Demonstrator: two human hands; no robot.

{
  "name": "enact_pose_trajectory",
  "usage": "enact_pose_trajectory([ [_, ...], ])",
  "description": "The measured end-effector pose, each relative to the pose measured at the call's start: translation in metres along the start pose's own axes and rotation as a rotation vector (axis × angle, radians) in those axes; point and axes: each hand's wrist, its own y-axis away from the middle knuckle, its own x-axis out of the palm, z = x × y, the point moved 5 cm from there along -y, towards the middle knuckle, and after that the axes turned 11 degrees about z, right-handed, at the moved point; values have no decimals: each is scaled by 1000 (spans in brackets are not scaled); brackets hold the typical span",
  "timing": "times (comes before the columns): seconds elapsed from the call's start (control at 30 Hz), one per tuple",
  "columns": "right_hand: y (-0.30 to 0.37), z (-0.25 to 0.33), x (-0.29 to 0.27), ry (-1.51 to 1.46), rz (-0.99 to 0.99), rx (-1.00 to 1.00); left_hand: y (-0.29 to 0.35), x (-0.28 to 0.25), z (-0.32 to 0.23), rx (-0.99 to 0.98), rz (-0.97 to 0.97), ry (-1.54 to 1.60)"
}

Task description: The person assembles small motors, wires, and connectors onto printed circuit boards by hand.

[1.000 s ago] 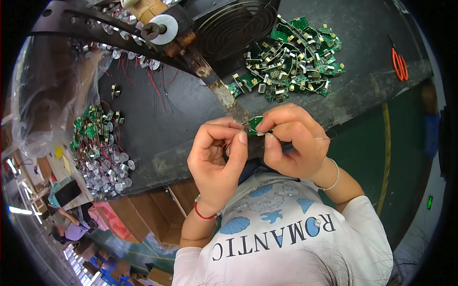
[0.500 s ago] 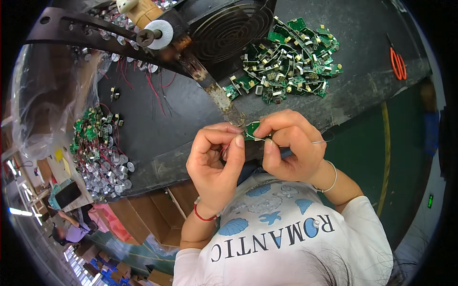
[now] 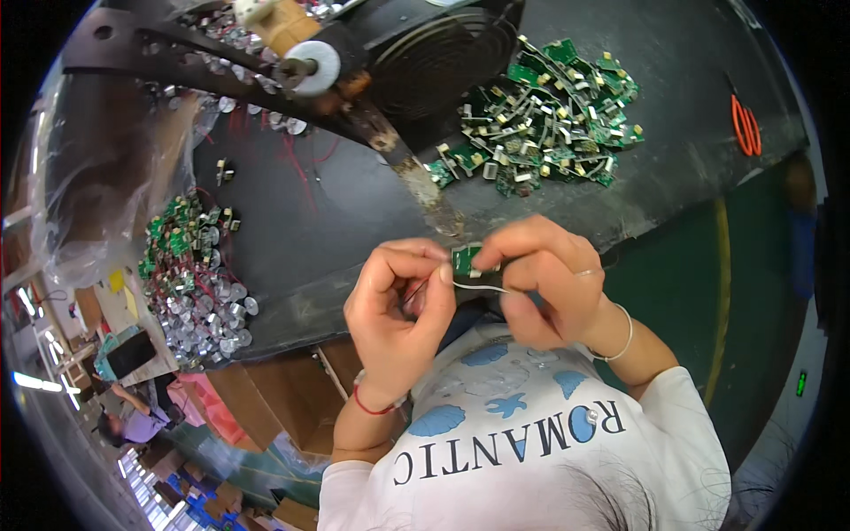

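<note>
Just short of the black bench's front edge, my left hand (image 3: 394,310) is closed in a pinch at the left edge of a small green circuit board (image 3: 464,261). Inside its curled fingers a bit of red wire shows. My right hand (image 3: 558,283), slightly blurred, has its index fingertip at the board's right side. Between its other fingers and thumb runs a thin silvery solder wire (image 3: 478,287), which curves over to my left thumb. The stained tip of a mounted soldering iron (image 3: 438,212) points down just beyond the board.
A heap of green circuit boards (image 3: 553,124) lies beyond my hands beside a black fan (image 3: 443,66). Orange-handled tweezers or snips (image 3: 745,126) rest at far right. Boards wired to silver motors (image 3: 199,301) pile up at left. Open cardboard boxes (image 3: 283,398) stand below.
Both hands have come slightly nearer me, away from the iron's tip, with the board. My right fingers have shifted, and more of the board and solder wire shows.
</note>
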Motion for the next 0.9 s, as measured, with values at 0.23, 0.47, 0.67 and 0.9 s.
enact_pose_trajectory([
  [0.23, 29, -3, -8, 119, 84, 82, 8, -197, -24, -112, -573, -1023],
  [0.47, 54, 2, -3, 111, 79, 192, -75, -131, -29, 154, -41, -1129],
  [0.67, 38, 7, 4, 46, 135, 147, -86, -97, 11, 77, 141, -1031],
  [0.9, 42, 6, 10, -192, 145, 222, 13, -47, 4, -43, -13, -832],
])
